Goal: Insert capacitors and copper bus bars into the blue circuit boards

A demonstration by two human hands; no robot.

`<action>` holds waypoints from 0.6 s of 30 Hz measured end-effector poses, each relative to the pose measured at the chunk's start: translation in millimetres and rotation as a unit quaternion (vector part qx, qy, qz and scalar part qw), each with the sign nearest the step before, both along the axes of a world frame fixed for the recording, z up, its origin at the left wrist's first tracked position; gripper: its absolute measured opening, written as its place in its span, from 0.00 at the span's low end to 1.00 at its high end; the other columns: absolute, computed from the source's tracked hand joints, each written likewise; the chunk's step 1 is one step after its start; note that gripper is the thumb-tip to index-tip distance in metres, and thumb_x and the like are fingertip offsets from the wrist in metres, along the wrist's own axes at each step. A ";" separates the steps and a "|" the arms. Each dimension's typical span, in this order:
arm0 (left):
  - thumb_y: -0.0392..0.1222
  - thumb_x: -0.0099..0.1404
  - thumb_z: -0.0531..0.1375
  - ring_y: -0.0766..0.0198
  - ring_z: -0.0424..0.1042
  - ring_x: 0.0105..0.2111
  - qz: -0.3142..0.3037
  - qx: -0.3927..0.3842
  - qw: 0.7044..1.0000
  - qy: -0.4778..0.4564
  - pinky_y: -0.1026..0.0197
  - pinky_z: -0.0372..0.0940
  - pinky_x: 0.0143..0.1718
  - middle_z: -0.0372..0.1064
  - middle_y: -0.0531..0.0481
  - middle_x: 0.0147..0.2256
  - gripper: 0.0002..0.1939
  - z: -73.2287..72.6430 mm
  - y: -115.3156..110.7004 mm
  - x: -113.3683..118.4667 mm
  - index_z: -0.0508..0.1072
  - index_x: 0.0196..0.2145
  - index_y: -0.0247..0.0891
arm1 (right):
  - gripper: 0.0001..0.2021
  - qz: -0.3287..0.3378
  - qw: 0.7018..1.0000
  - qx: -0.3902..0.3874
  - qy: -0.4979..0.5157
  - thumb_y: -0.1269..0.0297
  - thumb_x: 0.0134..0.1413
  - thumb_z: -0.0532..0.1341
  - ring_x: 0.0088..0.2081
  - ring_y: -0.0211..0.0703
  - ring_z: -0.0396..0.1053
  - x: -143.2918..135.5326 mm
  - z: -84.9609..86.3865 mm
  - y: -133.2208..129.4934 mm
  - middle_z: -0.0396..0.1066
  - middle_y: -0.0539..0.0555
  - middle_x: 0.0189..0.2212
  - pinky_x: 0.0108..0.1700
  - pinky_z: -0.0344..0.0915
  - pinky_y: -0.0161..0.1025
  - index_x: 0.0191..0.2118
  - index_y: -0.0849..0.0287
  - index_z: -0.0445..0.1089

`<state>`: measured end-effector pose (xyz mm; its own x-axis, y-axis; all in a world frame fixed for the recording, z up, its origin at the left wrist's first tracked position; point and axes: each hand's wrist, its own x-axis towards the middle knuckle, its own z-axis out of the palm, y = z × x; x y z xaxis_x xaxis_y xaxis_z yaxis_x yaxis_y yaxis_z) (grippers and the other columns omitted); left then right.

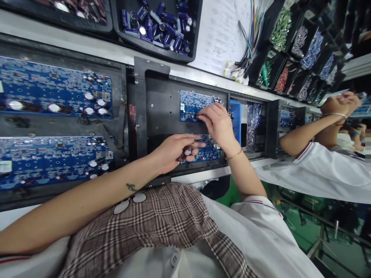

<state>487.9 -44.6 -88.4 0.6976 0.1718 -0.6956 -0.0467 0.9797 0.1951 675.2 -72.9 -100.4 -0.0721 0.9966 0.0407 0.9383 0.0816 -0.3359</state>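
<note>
My left hand (176, 151) is held palm up over the lower circuit board (208, 153), its fingers curled loosely around brown capacitors (188, 150), one showing a silvery end. Above it, my right hand (218, 122) reaches over the upper blue circuit board (191, 101). Its thumb and forefinger are pinched together at that board's lower edge; whatever sits between them is hidden. Both boards lie in a black carrier tray (160, 104), and my hands cover part of each.
To the left, another carrier holds two larger blue boards (37, 90) with capacitors fitted. Behind stand a bin of blue capacitors (158, 25), a paper sheet (217, 34), wires with white connectors (237, 73) and bins of small parts (282, 29). A co-worker's arm (310, 127) is at right.
</note>
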 end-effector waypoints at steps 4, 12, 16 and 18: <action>0.36 0.70 0.55 0.76 0.56 0.17 -0.002 -0.006 1.000 0.000 0.73 0.44 0.12 0.66 0.45 0.28 0.10 1.2 -0.8 -7.0 0.72 0.40 0.25 | 0.10 0.007 1.000 0.018 -0.006 0.62 0.67 0.53 0.43 0.43 0.71 1.6 -9.7 4.7 0.75 0.52 0.38 0.63 0.59 0.50 0.41 0.55 0.71; 0.31 0.67 0.56 0.75 0.61 0.19 0.044 0.008 0.999 0.008 0.73 0.48 0.13 0.70 0.45 0.35 0.07 4.5 1.8 -16.8 0.70 0.42 0.31 | 0.10 0.005 1.000 0.020 -0.013 0.61 0.67 0.53 0.41 0.41 0.72 -4.3 -6.3 2.2 0.76 0.51 0.37 0.63 0.58 0.52 0.41 0.54 0.71; 0.35 0.69 0.55 0.75 0.60 0.17 0.039 0.020 0.999 -0.015 0.73 0.47 0.13 0.74 0.38 0.37 0.03 2.2 5.8 -18.9 0.66 0.39 0.32 | 0.10 0.017 0.999 0.027 -0.025 0.62 0.67 0.53 0.42 0.42 0.72 -4.4 -8.1 1.4 0.76 0.51 0.38 0.65 0.57 0.54 0.42 0.54 0.71; 0.36 0.70 0.54 0.76 0.58 0.16 0.039 0.017 0.999 -0.026 0.73 0.46 0.13 0.75 0.37 0.36 0.06 0.4 6.9 -19.4 0.66 0.36 0.32 | 0.10 0.043 0.998 0.031 -0.030 0.63 0.67 0.52 0.44 0.42 0.72 -3.4 -11.2 0.6 0.76 0.52 0.39 0.66 0.56 0.55 0.43 0.54 0.71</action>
<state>468.5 -37.6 -88.0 0.7163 0.2501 -0.6514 -0.1336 0.9654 0.2238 671.8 -72.3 -111.6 -0.1622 0.9821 0.0954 0.9451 0.1824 -0.2711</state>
